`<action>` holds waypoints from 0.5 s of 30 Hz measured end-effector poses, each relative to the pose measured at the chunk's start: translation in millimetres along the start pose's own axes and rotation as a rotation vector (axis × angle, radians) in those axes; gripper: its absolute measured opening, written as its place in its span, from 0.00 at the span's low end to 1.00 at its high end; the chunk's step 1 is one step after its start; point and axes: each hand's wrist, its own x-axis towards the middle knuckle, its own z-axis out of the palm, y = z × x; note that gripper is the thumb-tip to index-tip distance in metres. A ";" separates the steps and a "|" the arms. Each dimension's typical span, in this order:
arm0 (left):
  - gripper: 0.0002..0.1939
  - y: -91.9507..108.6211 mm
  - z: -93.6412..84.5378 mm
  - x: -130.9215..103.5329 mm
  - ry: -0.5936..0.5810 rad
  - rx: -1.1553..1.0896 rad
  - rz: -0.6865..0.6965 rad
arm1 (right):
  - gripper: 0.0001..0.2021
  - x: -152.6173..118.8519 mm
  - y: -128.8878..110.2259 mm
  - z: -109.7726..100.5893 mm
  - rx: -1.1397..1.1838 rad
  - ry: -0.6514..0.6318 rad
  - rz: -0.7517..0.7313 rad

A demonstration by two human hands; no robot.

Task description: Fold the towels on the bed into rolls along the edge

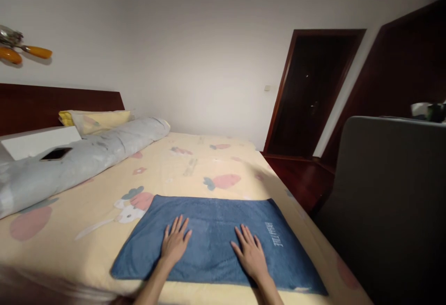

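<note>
A blue towel [209, 235] lies spread out on the bed sheet [195, 165], near the bed's front edge. White lettering runs along its right part. My left hand [175, 242] rests on the left half of the towel, palm down with the fingers spread. On the right half, beside the lettering, my right hand [251, 253] lies flat, its fingers also apart. Neither hand holds anything. The towel looks mostly smooth, with faint creases around the hands.
A rolled grey quilt [114, 145] lies along the bed's left, with a phone [56, 153] on it. Behind it are a white box [42, 142] and a yellow pillow [104, 121]. A grey chair back [390, 179] stands at right. Further back is a dark door [310, 96].
</note>
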 end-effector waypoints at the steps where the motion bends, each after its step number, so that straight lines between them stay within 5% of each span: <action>1: 0.29 -14.7 -3.7 0.4 -0.005 0.032 -0.061 | 0.33 -2.5 17.4 -2.4 -0.030 0.015 0.047; 9: 0.30 -113.1 -20.2 -10.3 0.024 0.145 -0.411 | 0.36 -23.5 140.3 -10.4 -0.150 0.021 0.317; 12: 0.30 -116.3 -21.5 -11.5 0.028 0.179 -0.489 | 0.36 -20.1 155.6 -12.1 -0.200 0.033 0.332; 15: 0.30 -92.7 -20.4 -6.7 0.061 0.216 -0.448 | 0.31 -5.6 136.4 -14.7 -0.274 0.078 0.289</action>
